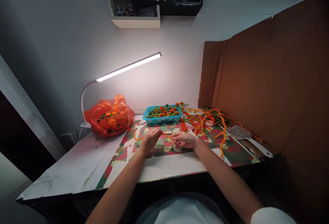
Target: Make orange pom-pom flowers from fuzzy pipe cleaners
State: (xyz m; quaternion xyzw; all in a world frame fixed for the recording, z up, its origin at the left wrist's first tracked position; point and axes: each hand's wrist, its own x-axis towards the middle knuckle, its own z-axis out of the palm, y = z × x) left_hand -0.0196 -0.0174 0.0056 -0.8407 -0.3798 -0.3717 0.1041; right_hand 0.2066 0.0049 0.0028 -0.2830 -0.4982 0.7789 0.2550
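Both hands are over the camouflage-patterned mat [136,148], with an orange fuzzy strand [167,136] stretched between them. My left hand [152,139] pinches the strand, and a loose end curls out to its left. My right hand [183,139] has its fingertips closed on the other part of the strand, palm partly turned up. Just behind the hands stands a turquoise basket [162,120] with green stems and small orange-red flower heads. More orange fuzzy strands [223,133] lie in a tangle to the right.
An orange plastic bag [110,122] stands at the left beside a lit desk lamp [128,67]. A hairbrush [250,139] lies at the right near a tall cardboard panel [269,80]. Shelves [136,22] hang above on the wall. The table's front edge runs below my forearms.
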